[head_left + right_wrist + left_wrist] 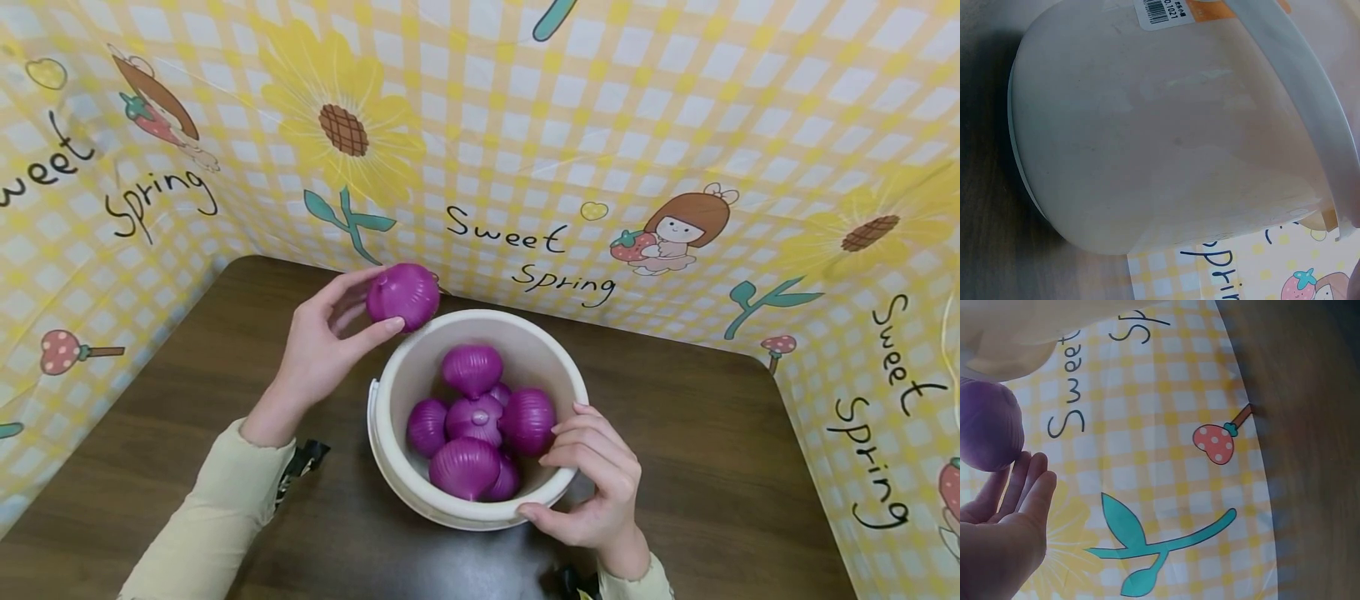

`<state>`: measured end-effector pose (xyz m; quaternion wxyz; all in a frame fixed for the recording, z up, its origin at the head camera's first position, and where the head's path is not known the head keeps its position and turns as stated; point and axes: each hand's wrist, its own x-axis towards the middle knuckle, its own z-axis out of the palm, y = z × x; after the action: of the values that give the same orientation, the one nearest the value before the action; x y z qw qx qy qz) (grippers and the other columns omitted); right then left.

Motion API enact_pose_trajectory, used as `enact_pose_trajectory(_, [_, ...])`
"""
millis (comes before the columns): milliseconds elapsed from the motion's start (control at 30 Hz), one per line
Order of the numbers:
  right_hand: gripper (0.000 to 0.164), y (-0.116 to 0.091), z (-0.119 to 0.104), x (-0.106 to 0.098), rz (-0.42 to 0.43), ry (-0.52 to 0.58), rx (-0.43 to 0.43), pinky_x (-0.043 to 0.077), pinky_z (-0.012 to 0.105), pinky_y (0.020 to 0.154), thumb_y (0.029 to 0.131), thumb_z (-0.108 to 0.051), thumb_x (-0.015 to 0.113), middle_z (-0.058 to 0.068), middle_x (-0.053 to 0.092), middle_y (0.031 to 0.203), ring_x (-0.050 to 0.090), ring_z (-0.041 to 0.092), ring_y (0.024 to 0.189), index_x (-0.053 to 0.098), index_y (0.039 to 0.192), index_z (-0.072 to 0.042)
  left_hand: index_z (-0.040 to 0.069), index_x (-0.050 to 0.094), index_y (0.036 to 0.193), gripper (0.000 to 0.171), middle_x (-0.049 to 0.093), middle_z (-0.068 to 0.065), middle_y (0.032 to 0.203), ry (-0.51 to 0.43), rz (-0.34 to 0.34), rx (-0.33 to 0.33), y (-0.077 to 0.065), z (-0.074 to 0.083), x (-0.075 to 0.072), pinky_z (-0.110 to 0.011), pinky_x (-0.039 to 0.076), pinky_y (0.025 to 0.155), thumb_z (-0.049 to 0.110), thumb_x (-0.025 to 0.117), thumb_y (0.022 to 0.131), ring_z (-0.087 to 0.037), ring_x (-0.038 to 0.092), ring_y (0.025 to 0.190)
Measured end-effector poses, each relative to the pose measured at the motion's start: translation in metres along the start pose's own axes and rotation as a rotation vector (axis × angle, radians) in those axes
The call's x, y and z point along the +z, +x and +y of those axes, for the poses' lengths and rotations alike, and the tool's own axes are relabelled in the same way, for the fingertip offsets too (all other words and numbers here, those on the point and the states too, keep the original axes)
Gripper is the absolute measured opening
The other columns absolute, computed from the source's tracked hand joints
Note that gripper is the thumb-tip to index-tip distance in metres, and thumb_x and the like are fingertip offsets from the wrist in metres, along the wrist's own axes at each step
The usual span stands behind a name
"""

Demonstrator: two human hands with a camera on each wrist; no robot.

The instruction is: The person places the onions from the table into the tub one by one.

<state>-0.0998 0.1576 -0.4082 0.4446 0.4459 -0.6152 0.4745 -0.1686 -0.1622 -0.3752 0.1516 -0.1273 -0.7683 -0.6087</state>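
Note:
A purple onion [405, 297] is held between the thumb and fingers of my left hand [318, 346], up at the far left of the bucket's rim. In the left wrist view the same onion [988, 425] shows at the left edge, above the fingers of the left hand [1010, 531]. The white bucket [480, 514] stands on the table with several purple onions [465, 468] inside. My right hand [600, 483] grips the bucket's rim on the near right, fingers over the edge and thumb at the front. Seen from the right wrist, the bucket wall [1147, 137] fills most of the view.
A dark wooden table [697, 467] lies under everything. Yellow checked cloth [480, 150] with printed flowers and words rises behind the table and along both sides. A barcode label [1163, 12] and a pale handle [1310, 87] show on the bucket.

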Motion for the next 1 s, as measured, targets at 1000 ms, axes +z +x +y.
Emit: enact_pose_trajectory(1000, [0.046, 0.002, 0.000, 0.001, -0.007, 0.012, 0.013, 0.048, 0.045, 0.098, 0.079, -0.041, 0.086, 0.010, 0.062, 0.068, 0.059, 0.032, 0.068, 0.067, 0.070, 0.000, 0.013, 0.065, 0.135, 0.062, 0.066, 0.003, 0.123, 0.077, -0.296, 0.251, -0.008, 0.024, -0.005, -0.033, 0.051, 0.100, 0.000, 0.087, 0.078, -0.018, 0.063, 0.113])
